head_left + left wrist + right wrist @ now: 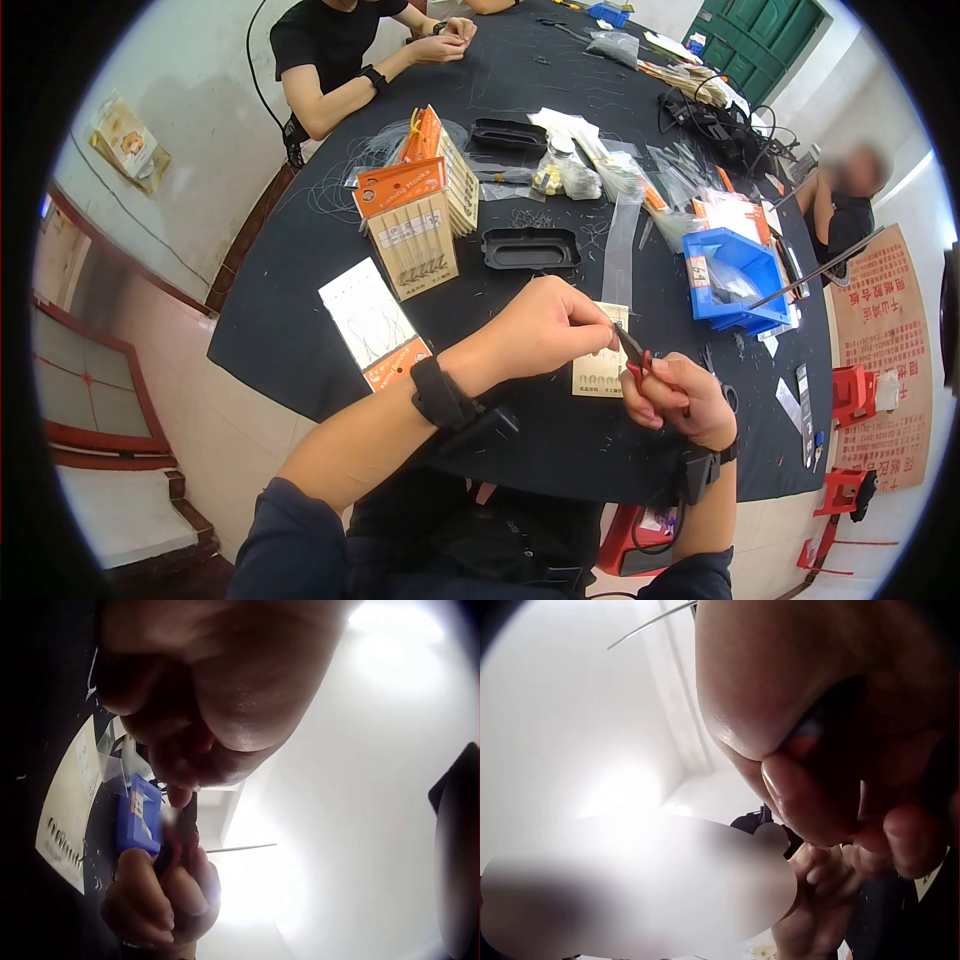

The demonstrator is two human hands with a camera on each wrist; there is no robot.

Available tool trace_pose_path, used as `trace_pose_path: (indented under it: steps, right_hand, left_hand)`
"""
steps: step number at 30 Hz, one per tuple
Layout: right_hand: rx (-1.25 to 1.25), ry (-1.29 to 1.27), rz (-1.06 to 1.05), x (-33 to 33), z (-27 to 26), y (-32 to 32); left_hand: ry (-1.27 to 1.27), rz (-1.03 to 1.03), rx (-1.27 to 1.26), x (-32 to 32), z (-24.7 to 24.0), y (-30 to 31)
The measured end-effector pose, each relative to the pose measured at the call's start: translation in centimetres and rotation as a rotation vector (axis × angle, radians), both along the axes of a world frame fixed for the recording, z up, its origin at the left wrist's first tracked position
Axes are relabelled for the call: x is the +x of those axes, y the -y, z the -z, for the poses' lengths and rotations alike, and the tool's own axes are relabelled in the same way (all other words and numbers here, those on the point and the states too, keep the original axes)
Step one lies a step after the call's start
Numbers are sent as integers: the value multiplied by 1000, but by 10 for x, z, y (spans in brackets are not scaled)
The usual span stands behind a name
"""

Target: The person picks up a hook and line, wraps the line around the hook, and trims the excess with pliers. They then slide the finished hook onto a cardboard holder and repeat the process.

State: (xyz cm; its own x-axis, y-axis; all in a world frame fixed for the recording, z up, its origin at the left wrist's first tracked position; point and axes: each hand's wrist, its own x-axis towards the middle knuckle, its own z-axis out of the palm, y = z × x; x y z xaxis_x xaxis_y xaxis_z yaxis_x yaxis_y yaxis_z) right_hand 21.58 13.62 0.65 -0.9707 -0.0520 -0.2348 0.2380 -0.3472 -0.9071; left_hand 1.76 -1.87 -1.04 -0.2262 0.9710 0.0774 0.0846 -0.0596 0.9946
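My left hand (545,325) has thumb and forefinger pinched together over a cream hook card (588,388). What the fingertips pinch is small and hidden by them. In my right hand (685,395) I grip red-handled pliers (632,348), their dark tips right at the left fingertips. The left wrist view shows the card (69,791) with a row of hooks near one end, beside the two hands. In the right wrist view, the curled right fingers (802,799) fill much of the picture and hide the pliers' tips.
Upright packs of fishing hooks (415,240) and a white card with line (368,318) stand to the left. Beyond lie a black tray (530,249) and loose hooks. A blue bin (735,275) sits on the right. Another person (340,60) works across the black-covered table (290,310).
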Motion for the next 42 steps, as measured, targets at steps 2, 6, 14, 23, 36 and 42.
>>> trace_pose_path:
  steps: [2, 6, 14, 23, 36, 42]
  right_hand:
    - [-10, 6, 3, 0, 1, 0]
    - [-81, 25, -2, 0, 4, -1]
    - [-225, 61, -66, 0, 6, -4]
    - [-416, 91, -84, 0, 7, -2]
    - [-594, 160, -105, 0, 13, -6]
    - [-627, 184, -107, 0, 13, -6]
  left_hand:
    - [35, 5, -16, -1, 5, -3]
    - [90, 23, -19, -1, 6, -4]
    - [125, 39, 20, -1, 11, -5]
    - [108, 34, 40, 0, 2, -3]
    - [16, -21, 67, 2, 5, -2]
    - [-8, -29, 73, 3, 5, -2]
